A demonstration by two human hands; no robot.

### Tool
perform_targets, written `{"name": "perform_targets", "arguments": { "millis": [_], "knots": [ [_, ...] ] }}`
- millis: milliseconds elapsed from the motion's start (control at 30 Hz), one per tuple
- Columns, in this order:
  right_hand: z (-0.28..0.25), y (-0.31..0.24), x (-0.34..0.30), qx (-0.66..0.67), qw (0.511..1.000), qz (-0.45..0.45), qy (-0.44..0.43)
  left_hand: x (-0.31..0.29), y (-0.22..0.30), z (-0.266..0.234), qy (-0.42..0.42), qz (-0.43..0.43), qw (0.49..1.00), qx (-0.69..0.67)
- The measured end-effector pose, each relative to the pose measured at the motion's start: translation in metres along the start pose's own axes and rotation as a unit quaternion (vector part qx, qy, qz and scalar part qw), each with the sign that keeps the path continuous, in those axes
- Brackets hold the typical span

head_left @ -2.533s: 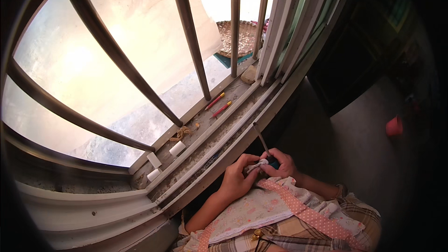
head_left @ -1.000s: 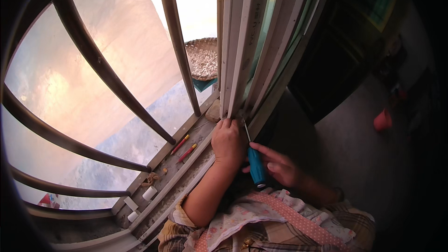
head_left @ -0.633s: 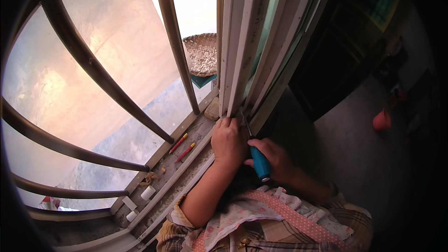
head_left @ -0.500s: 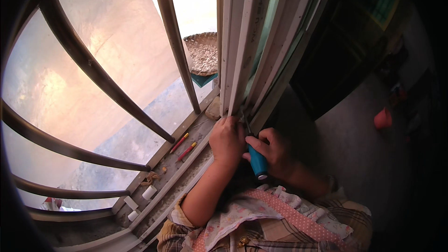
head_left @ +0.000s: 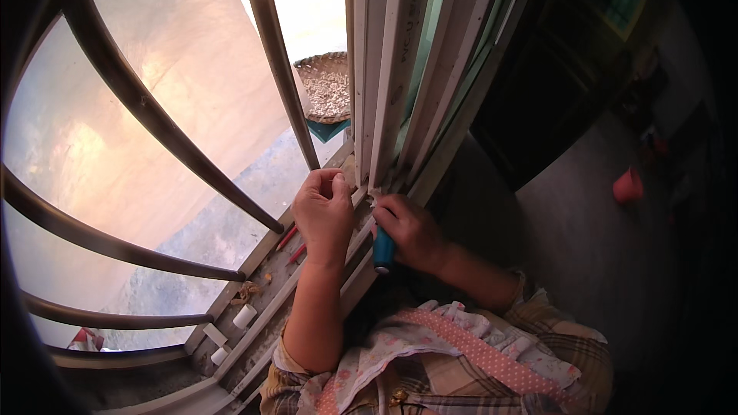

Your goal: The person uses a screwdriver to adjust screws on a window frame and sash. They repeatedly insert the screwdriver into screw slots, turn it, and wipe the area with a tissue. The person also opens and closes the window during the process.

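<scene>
My right hand (head_left: 417,232) is closed around the teal handle of a screwdriver (head_left: 383,250), its butt end pointing down toward me. The fingers hide the shaft. A small pale scrap (head_left: 374,195) shows at the right hand's fingertips, by the foot of the white window sash (head_left: 393,92). Over the sill, left of the sash, my left hand (head_left: 323,214) is raised with thumb and fingers pinched together. What lies in that pinch, if anything, is too small to make out.
Dark curved bars (head_left: 157,115) fence the window's left side. On the sill (head_left: 273,277) lie two red pencil-like sticks (head_left: 287,238) and white cylindrical pieces (head_left: 244,317). Outside, a woven basket (head_left: 327,88) holds pale bits. A red bucket-like container (head_left: 628,186) stands at the right.
My left hand has moved left and up, away from the foot of the sash. My right hand and the screwdriver have shifted left, and the shaft is now hidden.
</scene>
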State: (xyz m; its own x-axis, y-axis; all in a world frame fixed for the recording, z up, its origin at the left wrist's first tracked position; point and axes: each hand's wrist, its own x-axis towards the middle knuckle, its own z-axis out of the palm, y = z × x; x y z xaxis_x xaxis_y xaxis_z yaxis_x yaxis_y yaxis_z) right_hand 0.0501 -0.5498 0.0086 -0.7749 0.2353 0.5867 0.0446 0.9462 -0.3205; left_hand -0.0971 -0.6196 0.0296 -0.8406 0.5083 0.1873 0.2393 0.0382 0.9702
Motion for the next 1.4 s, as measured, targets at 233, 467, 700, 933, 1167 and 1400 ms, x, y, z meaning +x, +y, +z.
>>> {"name": "perform_targets", "arguments": {
  "millis": [233,467,700,933,1167,1400],
  "knots": [
    [-0.009,-0.023,-0.003,0.051,0.998,-0.025,0.023,-0.002,0.006,-0.001,-0.045,0.004,0.99,0.137],
    [-0.036,0.0,-0.002,0.156,0.986,0.041,0.041,-0.011,-0.002,0.005,-0.217,0.035,0.961,0.166],
    [-0.072,-0.009,-0.005,0.166,0.985,0.016,0.042,-0.021,-0.007,0.015,-0.228,0.118,0.938,0.233],
    [-0.069,-0.012,-0.005,0.162,0.987,-0.007,0.018,-0.024,-0.005,0.018,-0.245,0.121,0.921,0.277],
    [-0.048,0.0,-0.006,0.109,0.993,-0.038,0.004,-0.031,-0.007,0.021,-0.208,0.173,0.92,0.284],
    [-0.035,0.005,-0.004,0.1,0.994,-0.034,0.011,-0.029,0.008,0.013,-0.246,0.094,0.926,0.272]
  ]
}}
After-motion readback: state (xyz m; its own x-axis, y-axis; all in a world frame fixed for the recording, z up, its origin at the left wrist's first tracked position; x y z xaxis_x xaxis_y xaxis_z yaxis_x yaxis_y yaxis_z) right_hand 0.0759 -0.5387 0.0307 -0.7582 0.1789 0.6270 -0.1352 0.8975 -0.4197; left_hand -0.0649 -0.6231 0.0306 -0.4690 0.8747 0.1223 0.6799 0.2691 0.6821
